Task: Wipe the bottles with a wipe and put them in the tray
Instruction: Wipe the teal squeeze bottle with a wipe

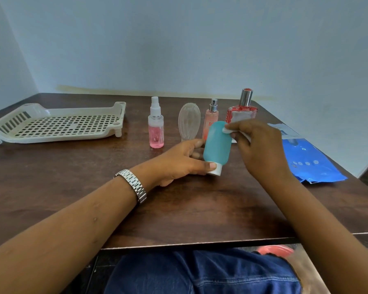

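Observation:
My left hand [184, 161] grips a teal squeeze bottle [217, 143] by its white cap end, cap pointing toward me. My right hand [261, 145] pinches a white wipe [226, 130] against the bottle's upper side. Behind stand a small spray bottle with pink liquid [156, 126], a clear oval bottle [189, 122], a slim pink perfume spray [210, 119] and a red square perfume bottle [241, 109], the last two partly hidden by my hands. A cream perforated tray [57, 126] with nothing in it lies at the far left.
A blue wipes packet [310, 161] with its white flap open lies at the right table edge. The dark wooden table [179, 209] meets the wall behind. My lap and a pink object [274, 250] show below the near edge.

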